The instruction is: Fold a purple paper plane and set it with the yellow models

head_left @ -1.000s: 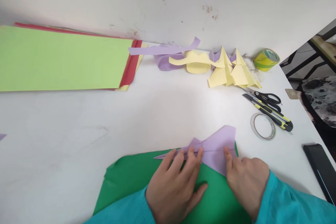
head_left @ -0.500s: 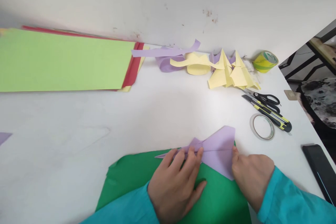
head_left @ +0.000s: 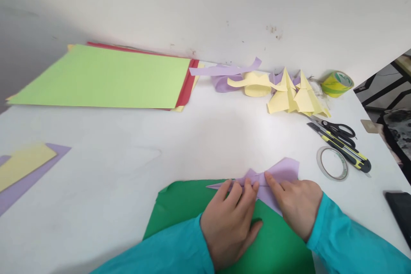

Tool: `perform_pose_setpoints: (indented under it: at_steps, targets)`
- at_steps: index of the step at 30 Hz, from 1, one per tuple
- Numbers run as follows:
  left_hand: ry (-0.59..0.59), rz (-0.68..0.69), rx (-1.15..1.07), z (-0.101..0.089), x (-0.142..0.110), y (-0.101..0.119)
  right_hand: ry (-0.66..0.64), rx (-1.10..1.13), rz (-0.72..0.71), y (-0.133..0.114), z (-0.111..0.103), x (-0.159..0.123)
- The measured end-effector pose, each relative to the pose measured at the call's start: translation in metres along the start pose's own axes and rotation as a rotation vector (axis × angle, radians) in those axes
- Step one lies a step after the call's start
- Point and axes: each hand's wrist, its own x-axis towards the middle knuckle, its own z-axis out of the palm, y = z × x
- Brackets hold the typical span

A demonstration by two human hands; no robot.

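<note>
A folded purple paper (head_left: 282,170) lies on a dark green sheet (head_left: 183,205) at the near edge of the white table (head_left: 192,137). My left hand (head_left: 229,222) rests flat on it, fingers stretched out and pressing the paper's left part. My right hand (head_left: 295,203) lies on the paper's right part, with its forefinger pointing along the fold toward the left hand's fingertips. Both arms wear teal sleeves.
A stack of light green, red and yellow sheets (head_left: 105,79) lies at the back left. Yellow and purple sheets (head_left: 22,169) sit at the left edge. Paper scraps and yellow folded shapes (head_left: 289,94), a tape roll (head_left: 337,83), scissors (head_left: 340,130), a cutter (head_left: 346,154), clear tape (head_left: 332,162) and a phone (head_left: 401,214) are at the right.
My right hand slid left along the purple paper until its forefinger came close to the left hand. The view shifted left, bringing the yellow and purple sheets at the left edge into sight.
</note>
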Motion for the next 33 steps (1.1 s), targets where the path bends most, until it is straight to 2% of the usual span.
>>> perform_pose_setpoints:
  at_steps: [3, 6, 12, 16, 21, 27, 33]
  targets:
    - [0.017, -0.014, -0.009, 0.0, 0.0, 0.0, 0.183, 0.082, -0.03, 0.003, 0.001, 0.003]
    - [0.128, -0.014, -0.014, 0.001, 0.0, 0.001, 0.392, 0.232, -0.098, 0.004, 0.001, 0.01]
    - [0.264, -0.058, -0.043, -0.003, 0.001, -0.003, 0.538, 0.384, -0.217, 0.001, 0.007, 0.021]
    - [0.371, -0.064, -0.112, 0.001, 0.003, -0.011, 0.623, 0.453, -0.261, 0.002, 0.012, 0.026]
    - [0.412, -0.028, -0.136, 0.009, 0.004, -0.015, 0.627, 0.569, -0.24, 0.002, 0.014, 0.029]
    - [0.434, -0.031, -0.133, 0.002, 0.006, -0.011, 0.449, 0.813, -0.189, 0.003, 0.015, 0.031]
    - [0.373, -0.029, -0.172, -0.003, 0.007, -0.01, 0.376, 0.942, -0.098, 0.002, 0.012, 0.032]
